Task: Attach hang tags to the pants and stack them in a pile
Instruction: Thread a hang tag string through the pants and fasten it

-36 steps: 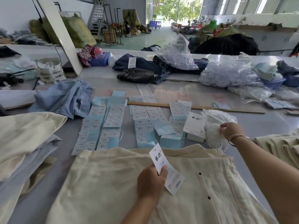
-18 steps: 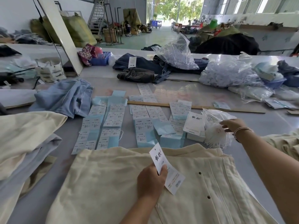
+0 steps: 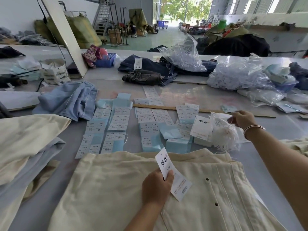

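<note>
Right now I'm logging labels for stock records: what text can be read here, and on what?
"1103": white hang tag in the left hand, under brush-style characters.
"1103#": white-and-blue size stickers; "XL" and "XS" also legible.
Brush characters: white tag stack.
White printed bag: too blurred.

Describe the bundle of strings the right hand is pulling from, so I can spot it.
Start at the cream pants nearest the camera. Just beyond their right corner, beside a white tag stack, lies a fluffy bundle of white strings in clear plastic; the right hand pinches one strand.
</note>
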`<control>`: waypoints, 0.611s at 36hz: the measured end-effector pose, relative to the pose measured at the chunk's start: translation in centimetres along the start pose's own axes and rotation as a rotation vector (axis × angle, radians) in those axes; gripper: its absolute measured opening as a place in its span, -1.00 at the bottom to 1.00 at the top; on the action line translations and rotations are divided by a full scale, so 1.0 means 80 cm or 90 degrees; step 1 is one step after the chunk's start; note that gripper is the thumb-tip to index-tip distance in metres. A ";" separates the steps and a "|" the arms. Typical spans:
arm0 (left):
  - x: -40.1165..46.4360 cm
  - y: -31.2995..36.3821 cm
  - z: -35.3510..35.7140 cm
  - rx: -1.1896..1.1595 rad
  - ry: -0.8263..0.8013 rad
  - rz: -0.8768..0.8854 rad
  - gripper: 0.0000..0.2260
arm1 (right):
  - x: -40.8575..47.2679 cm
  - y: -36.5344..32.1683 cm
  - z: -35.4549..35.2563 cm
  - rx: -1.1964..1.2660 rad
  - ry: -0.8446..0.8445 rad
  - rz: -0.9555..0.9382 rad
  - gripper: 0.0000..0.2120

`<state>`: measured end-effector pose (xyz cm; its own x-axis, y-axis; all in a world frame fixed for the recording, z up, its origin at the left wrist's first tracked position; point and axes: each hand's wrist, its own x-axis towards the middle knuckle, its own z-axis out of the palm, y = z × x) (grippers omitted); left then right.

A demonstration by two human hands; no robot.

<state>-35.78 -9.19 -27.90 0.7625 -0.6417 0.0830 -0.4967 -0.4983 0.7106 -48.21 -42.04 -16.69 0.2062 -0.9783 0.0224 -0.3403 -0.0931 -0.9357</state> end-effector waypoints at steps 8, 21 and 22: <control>0.001 0.000 0.000 0.009 -0.005 -0.001 -0.63 | -0.003 -0.040 -0.002 0.431 -0.010 0.002 -0.85; 0.000 0.002 0.001 0.000 0.004 -0.017 -0.64 | 0.023 -0.024 0.016 -0.514 -0.087 -0.192 -0.89; 0.000 0.001 0.001 0.001 0.002 -0.016 -0.64 | 0.020 -0.016 0.014 -0.630 -0.122 -0.193 -0.84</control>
<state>-35.85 -9.29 -27.85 0.7763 -0.6268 0.0674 -0.4781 -0.5157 0.7110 -46.41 -43.30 -15.89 0.5202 -0.8511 0.0708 -0.8299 -0.5233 -0.1934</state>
